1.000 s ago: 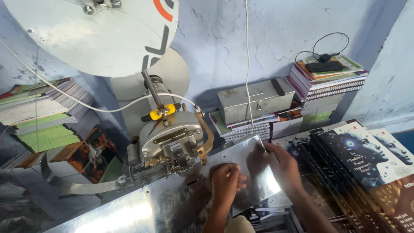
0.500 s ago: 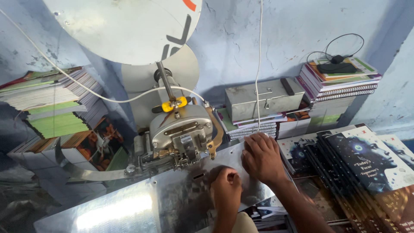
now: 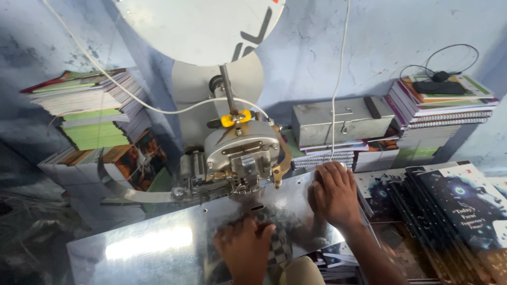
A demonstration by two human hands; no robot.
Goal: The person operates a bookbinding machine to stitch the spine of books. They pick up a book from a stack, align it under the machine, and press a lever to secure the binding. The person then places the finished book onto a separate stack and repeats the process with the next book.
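While both hands lie flat, holding nothing | right hand (image 3: 334, 194) shifted right | left hand (image 3: 244, 248) nearer on metal plate (image 3: 153, 243)

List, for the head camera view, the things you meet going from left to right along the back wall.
Tall stack of notebooks → stitching machine with its yellow clip → grey metal box → spiral notebook stack with a black device on top.

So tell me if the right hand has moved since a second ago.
Yes. The right hand has gone from the plate's near right edge up towards the grey box, and now lies flat.
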